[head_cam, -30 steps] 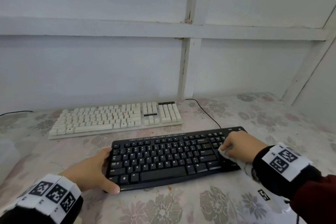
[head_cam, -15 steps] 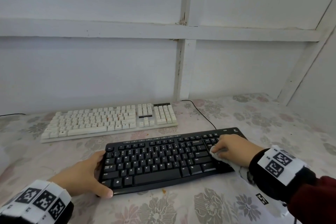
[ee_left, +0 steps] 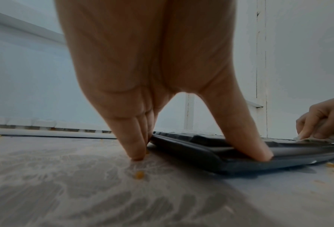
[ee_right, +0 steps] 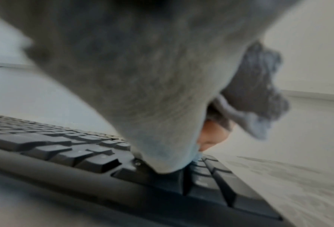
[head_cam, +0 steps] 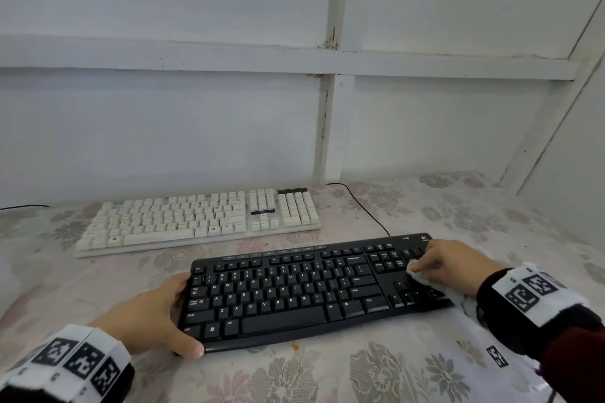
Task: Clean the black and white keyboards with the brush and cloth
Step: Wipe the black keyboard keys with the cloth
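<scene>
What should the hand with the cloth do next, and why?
Probably sweep the cloth left along the black keyboard: the right hand presses it on the right-end keys, while the left hand steadies the other end.

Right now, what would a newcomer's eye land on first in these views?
First, the black keyboard at the front of the flowered tabletop, with the left hand holding its left end and the right hand pressing a white cloth onto its right-side keys. Behind it lies the white keyboard, some keys stained orange. Orange crumbs dot the tabletop.
</scene>
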